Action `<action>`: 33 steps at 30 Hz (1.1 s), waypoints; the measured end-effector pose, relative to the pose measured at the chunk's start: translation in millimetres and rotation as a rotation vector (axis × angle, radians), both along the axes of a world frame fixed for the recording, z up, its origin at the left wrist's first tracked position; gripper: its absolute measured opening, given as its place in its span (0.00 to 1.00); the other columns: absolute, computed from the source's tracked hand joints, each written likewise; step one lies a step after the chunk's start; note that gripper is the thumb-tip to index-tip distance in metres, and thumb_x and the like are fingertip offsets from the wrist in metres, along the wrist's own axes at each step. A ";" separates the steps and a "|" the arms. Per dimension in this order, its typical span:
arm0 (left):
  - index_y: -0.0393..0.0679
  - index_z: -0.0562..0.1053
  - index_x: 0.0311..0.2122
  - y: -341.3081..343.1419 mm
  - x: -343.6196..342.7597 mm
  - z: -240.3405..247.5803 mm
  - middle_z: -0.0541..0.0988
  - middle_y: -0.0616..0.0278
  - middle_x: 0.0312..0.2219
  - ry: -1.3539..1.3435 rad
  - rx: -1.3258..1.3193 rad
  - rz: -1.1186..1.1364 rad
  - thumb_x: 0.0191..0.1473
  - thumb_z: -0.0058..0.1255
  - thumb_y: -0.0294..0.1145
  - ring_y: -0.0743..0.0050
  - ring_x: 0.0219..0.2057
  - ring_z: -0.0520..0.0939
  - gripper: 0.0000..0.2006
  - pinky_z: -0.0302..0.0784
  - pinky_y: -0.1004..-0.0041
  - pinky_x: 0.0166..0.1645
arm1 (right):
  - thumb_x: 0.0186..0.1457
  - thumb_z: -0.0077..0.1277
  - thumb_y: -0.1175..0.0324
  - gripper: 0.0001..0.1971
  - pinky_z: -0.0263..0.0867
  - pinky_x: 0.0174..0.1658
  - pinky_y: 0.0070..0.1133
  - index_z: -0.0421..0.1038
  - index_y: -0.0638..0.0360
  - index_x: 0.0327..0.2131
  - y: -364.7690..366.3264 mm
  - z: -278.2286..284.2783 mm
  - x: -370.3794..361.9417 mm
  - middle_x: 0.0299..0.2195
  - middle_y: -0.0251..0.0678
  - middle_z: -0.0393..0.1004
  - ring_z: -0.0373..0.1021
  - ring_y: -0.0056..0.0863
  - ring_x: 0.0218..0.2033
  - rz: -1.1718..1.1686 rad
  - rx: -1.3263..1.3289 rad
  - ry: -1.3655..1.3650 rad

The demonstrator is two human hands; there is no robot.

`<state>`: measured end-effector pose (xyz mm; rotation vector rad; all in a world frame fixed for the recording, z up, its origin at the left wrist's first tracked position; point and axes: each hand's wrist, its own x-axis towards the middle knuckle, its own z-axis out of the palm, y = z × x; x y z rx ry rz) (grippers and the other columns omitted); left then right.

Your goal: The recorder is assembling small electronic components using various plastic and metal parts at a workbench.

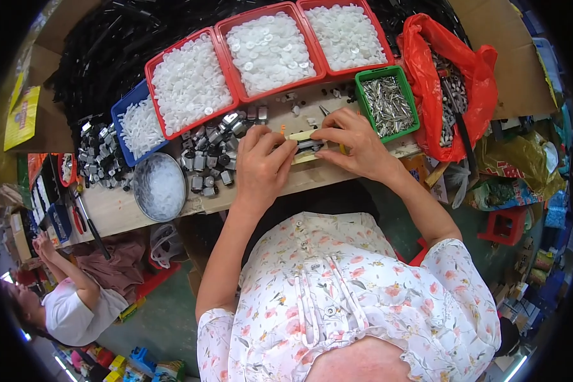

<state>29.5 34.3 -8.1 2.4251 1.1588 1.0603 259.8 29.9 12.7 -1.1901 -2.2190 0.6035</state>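
Note:
Close to the table's front edge, my left hand (261,164) and my right hand (358,145) meet over a small dark piece (308,146). It is narrow and lies crosswise between my fingertips, against a pale yellow strip (300,135). The fingers of both hands are pinched on its two ends, which they partly hide, so I cannot make out its exact kind. Left of my left hand lies a heap of black and silver blocky parts (205,153). A green bin (416,125) of thin silver metal pieces stands just beyond my right hand.
Three red trays (238,95) of small white plastic parts stand at the back. Left of them are a blue bin (118,121) and a round metal bowl (183,191). A red plastic bag (484,70) with parts sits right. Another person (86,312) sits at the lower left.

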 end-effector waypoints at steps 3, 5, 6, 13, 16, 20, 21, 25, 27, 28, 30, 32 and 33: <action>0.43 0.79 0.34 -2.2 2.0 0.1 0.77 0.62 0.31 -0.018 -0.013 0.015 0.44 0.63 0.26 0.57 0.40 0.76 0.09 0.70 0.61 0.43 | 0.46 0.63 0.72 0.11 0.63 0.41 0.27 0.78 0.59 0.36 0.2 -8.3 0.4 0.35 0.36 0.71 0.69 0.33 0.39 -0.024 0.022 0.068; 0.42 0.79 0.34 -2.7 3.3 -0.9 0.77 0.62 0.31 -0.001 0.022 0.028 0.44 0.62 0.25 0.58 0.40 0.76 0.08 0.70 0.62 0.43 | 0.46 0.62 0.74 0.10 0.63 0.40 0.27 0.78 0.59 0.36 0.2 -10.0 -1.5 0.34 0.36 0.71 0.69 0.33 0.38 -0.042 0.022 0.075; 0.42 0.79 0.34 -2.4 3.6 -1.3 0.77 0.62 0.31 -0.003 0.022 0.024 0.44 0.62 0.25 0.58 0.40 0.76 0.08 0.70 0.62 0.43 | 0.47 0.62 0.76 0.09 0.64 0.39 0.26 0.78 0.60 0.35 0.6 -10.4 -2.4 0.34 0.36 0.72 0.69 0.33 0.38 -0.059 0.024 0.080; 0.40 0.77 0.35 -4.7 6.3 2.6 0.77 0.61 0.32 0.078 0.127 0.015 0.44 0.60 0.24 0.59 0.40 0.76 0.10 0.70 0.64 0.42 | 0.48 0.60 0.77 0.07 0.66 0.40 0.24 0.77 0.61 0.34 -1.1 -10.2 -1.3 0.34 0.36 0.72 0.70 0.30 0.37 -0.120 -0.125 0.236; 0.39 0.77 0.36 -5.3 5.3 -0.1 0.77 0.60 0.33 0.079 0.171 0.001 0.43 0.59 0.24 0.58 0.40 0.77 0.11 0.70 0.64 0.41 | 0.47 0.60 0.77 0.07 0.67 0.39 0.27 0.77 0.62 0.33 0.9 -7.5 -0.9 0.33 0.37 0.73 0.71 0.32 0.37 -0.144 -0.233 0.283; 0.40 0.77 0.36 -6.5 4.0 -0.9 0.77 0.59 0.33 0.074 0.157 0.020 0.43 0.59 0.24 0.57 0.40 0.76 0.11 0.70 0.64 0.42 | 0.49 0.59 0.75 0.07 0.68 0.40 0.24 0.77 0.64 0.34 19.1 20.2 8.3 0.34 0.38 0.75 0.73 0.31 0.37 -0.084 -0.254 0.274; 0.40 0.77 0.36 -6.9 3.0 -0.5 0.77 0.59 0.33 0.071 0.130 0.017 0.44 0.59 0.24 0.57 0.40 0.76 0.11 0.70 0.63 0.42 | 0.49 0.59 0.74 0.07 0.68 0.41 0.24 0.77 0.64 0.34 33.1 35.1 14.0 0.33 0.38 0.76 0.73 0.31 0.37 -0.077 -0.148 0.240; 0.39 0.77 0.40 -7.0 -0.5 -0.5 0.77 0.59 0.33 0.038 0.071 0.014 0.46 0.61 0.26 0.56 0.39 0.77 0.13 0.71 0.62 0.42 | 0.53 0.56 0.74 0.07 0.68 0.44 0.25 0.77 0.64 0.35 120.1 66.6 52.5 0.34 0.38 0.76 0.73 0.31 0.39 -0.145 0.113 0.093; 0.38 0.77 0.43 -5.1 -1.3 3.9 0.77 0.59 0.33 0.025 0.042 0.020 0.47 0.63 0.28 0.56 0.39 0.77 0.16 0.72 0.62 0.42 | 0.53 0.55 0.74 0.07 0.69 0.44 0.24 0.77 0.64 0.36 178.7 63.2 80.1 0.34 0.39 0.75 0.74 0.32 0.40 -0.226 0.252 -0.084; 0.38 0.77 0.43 -3.5 -0.8 7.6 0.77 0.59 0.33 0.028 0.047 0.015 0.47 0.63 0.28 0.56 0.39 0.77 0.16 0.72 0.62 0.42 | 0.53 0.55 0.74 0.07 0.69 0.44 0.24 0.76 0.64 0.36 204.2 56.7 94.1 0.34 0.39 0.75 0.74 0.33 0.40 -0.296 0.299 -0.182; 0.38 0.77 0.43 -1.8 -1.9 13.2 0.78 0.59 0.33 0.051 0.046 0.036 0.47 0.64 0.28 0.56 0.39 0.77 0.16 0.72 0.62 0.42 | 0.53 0.55 0.74 0.08 0.69 0.44 0.25 0.76 0.64 0.37 248.2 38.3 110.1 0.34 0.39 0.74 0.74 0.34 0.40 -0.325 0.375 -0.295; 0.38 0.77 0.43 -1.3 -5.7 15.2 0.78 0.59 0.33 0.065 0.039 0.048 0.47 0.64 0.28 0.56 0.40 0.77 0.16 0.72 0.62 0.43 | 0.53 0.56 0.74 0.08 0.70 0.44 0.26 0.76 0.64 0.38 273.3 31.8 112.6 0.34 0.39 0.73 0.74 0.34 0.40 -0.352 0.448 -0.406; 0.38 0.77 0.44 -0.9 -7.8 16.5 0.78 0.59 0.34 0.072 0.032 0.055 0.47 0.64 0.27 0.56 0.40 0.77 0.17 0.72 0.62 0.43 | 0.54 0.55 0.74 0.09 0.71 0.44 0.26 0.76 0.64 0.39 281.3 31.0 112.0 0.34 0.38 0.75 0.75 0.34 0.40 -0.353 0.447 -0.472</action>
